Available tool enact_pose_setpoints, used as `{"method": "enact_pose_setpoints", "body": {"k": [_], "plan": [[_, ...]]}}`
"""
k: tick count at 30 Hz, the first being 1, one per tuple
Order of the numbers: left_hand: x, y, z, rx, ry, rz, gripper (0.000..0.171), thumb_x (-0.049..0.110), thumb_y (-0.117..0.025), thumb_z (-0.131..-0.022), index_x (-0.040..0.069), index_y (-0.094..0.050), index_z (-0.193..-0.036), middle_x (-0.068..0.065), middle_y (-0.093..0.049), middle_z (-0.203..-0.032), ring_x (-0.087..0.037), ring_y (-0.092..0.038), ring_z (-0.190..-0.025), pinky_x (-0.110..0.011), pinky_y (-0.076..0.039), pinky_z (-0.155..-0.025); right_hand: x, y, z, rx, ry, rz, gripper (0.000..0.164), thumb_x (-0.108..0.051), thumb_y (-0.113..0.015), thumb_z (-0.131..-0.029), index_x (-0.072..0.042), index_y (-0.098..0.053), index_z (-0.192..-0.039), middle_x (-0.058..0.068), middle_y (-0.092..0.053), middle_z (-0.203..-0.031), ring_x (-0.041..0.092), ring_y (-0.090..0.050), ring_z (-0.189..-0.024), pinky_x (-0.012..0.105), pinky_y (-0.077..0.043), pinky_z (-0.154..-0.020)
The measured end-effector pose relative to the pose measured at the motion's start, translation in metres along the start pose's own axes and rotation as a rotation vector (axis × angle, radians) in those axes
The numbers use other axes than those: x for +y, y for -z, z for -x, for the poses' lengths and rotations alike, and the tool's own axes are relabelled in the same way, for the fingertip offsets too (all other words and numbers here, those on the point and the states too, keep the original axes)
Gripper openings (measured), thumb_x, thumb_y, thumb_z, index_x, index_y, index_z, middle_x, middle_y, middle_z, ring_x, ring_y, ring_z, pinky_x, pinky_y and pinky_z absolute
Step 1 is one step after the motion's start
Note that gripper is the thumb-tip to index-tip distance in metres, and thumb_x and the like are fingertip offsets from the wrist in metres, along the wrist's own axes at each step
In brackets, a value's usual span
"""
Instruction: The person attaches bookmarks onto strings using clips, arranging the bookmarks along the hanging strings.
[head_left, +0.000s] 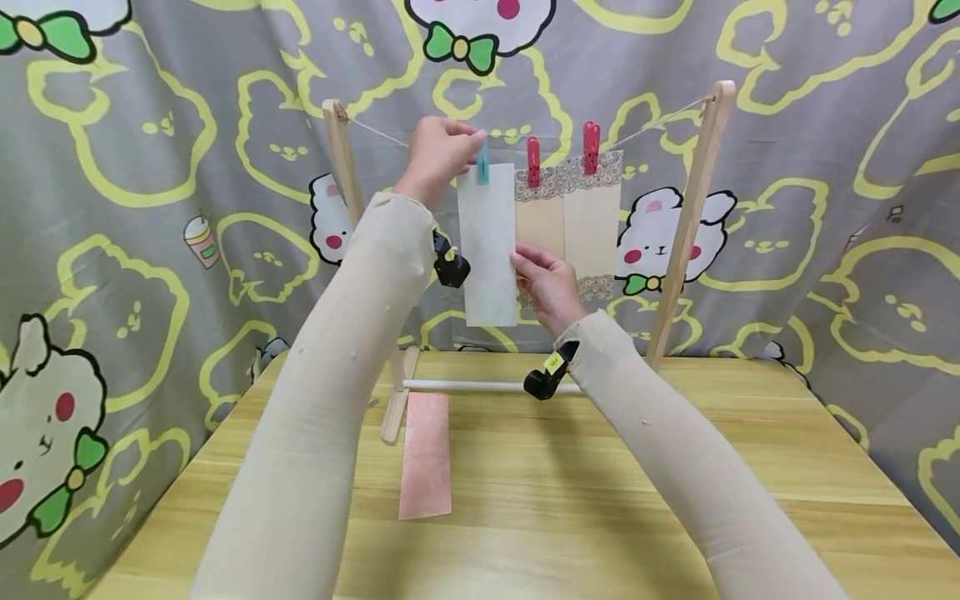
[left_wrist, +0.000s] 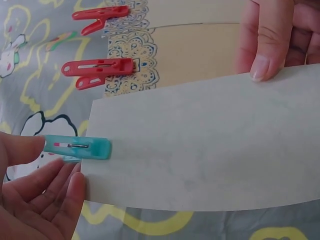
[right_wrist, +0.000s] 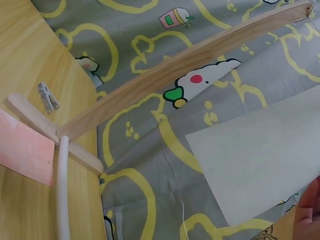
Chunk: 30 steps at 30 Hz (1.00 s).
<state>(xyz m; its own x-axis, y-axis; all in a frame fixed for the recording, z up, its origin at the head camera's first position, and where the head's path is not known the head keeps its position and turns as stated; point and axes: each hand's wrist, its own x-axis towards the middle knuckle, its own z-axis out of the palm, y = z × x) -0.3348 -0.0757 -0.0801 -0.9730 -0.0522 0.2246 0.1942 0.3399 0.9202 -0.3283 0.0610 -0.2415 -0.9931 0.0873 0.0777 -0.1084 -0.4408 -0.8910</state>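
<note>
A white paper strip (head_left: 487, 250) hangs upright from the string, with a teal clothespin (left_wrist: 77, 146) biting its top edge. My left hand (head_left: 444, 154) pinches the tail end of that clothespin, thumb on one side and fingers behind. Lower down, my right hand (head_left: 547, 283) holds the strip's right edge, its thumb on the front face; the fingers behind are partly hidden. Just right of the strip, two beige cards with lace-patterned borders, a nearer card (head_left: 540, 218) and a farther card (head_left: 594, 225), hang from a red clothespin (head_left: 533, 162) and another red clothespin (head_left: 591, 148).
A wooden stand with a left post (head_left: 342, 158), a right post (head_left: 690, 225) and a white crossbar (head_left: 465, 386) carries the string. On the table (head_left: 540, 517) lies a pink paper strip (head_left: 426, 458). A grey clothespin (right_wrist: 48, 98) lies by the stand's left foot. Patterned curtain (head_left: 262, 75) surrounds everything.
</note>
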Motion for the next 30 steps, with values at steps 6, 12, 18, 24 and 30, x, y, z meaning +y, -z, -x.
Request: {"method": "enact_pose_setpoints", "body": {"k": [6, 12, 18, 24, 30], "plan": [[-0.001, 0.003, 0.004, -0.025, -0.034, 0.037, 0.034, 0.026, -0.065, -0.089, 0.01, -0.065, -0.119, -0.003, -0.06, -0.121, -0.016, -0.06, -0.104, -0.024, -0.049, -0.092, 0.002, 0.0, 0.001, 0.009, -0.001, 0.025, 0.018, 0.0, -0.065, -0.086, -0.015, -0.069, -0.078, -0.004, -0.067, -0.075, 0.007, -0.057, -0.064, 0.018, -0.047, -0.063], [-0.006, 0.012, 0.011, -0.032, -0.106, 0.103, 0.034, 0.024, -0.066, -0.088, 0.009, -0.065, -0.119, -0.003, -0.061, -0.118, -0.018, -0.058, -0.105, -0.025, -0.051, -0.09, 0.006, 0.001, 0.002, 0.001, 0.007, 0.059, 0.02, 0.001, -0.065, -0.086, -0.016, -0.067, -0.075, -0.007, -0.065, -0.07, 0.005, -0.057, -0.064, 0.018, -0.048, -0.065], [-0.009, 0.026, 0.02, -0.024, -0.099, 0.139, 0.035, 0.027, -0.068, -0.087, 0.011, -0.066, -0.118, -0.001, -0.061, -0.115, -0.017, -0.057, -0.101, -0.026, -0.05, -0.091, 0.012, 0.005, 0.004, -0.017, 0.003, 0.122, 0.01, -0.003, -0.066, -0.087, -0.013, -0.067, -0.085, -0.006, -0.065, -0.076, 0.007, -0.059, -0.072, 0.021, -0.048, -0.07], [-0.02, 0.04, 0.027, -0.032, -0.072, 0.132, 0.036, 0.025, -0.067, -0.088, 0.01, -0.064, -0.12, -0.001, -0.061, -0.113, -0.014, -0.057, -0.098, -0.027, -0.05, -0.092, 0.02, 0.017, 0.008, -0.066, -0.021, 0.208, 0.017, -0.006, -0.065, -0.088, -0.005, -0.066, -0.105, -0.004, -0.067, -0.086, 0.008, -0.059, -0.077, 0.019, -0.05, -0.071], [-0.045, 0.053, 0.031, -0.048, -0.054, 0.169, 0.038, 0.024, -0.066, -0.089, 0.006, -0.062, -0.123, -0.002, -0.062, -0.111, -0.014, -0.059, -0.099, -0.03, -0.049, -0.095, 0.029, 0.029, 0.015, -0.106, -0.058, 0.263, 0.024, -0.009, -0.065, -0.089, -0.002, -0.064, -0.111, -0.004, -0.067, -0.09, 0.009, -0.061, -0.079, 0.026, -0.051, -0.08]]}}
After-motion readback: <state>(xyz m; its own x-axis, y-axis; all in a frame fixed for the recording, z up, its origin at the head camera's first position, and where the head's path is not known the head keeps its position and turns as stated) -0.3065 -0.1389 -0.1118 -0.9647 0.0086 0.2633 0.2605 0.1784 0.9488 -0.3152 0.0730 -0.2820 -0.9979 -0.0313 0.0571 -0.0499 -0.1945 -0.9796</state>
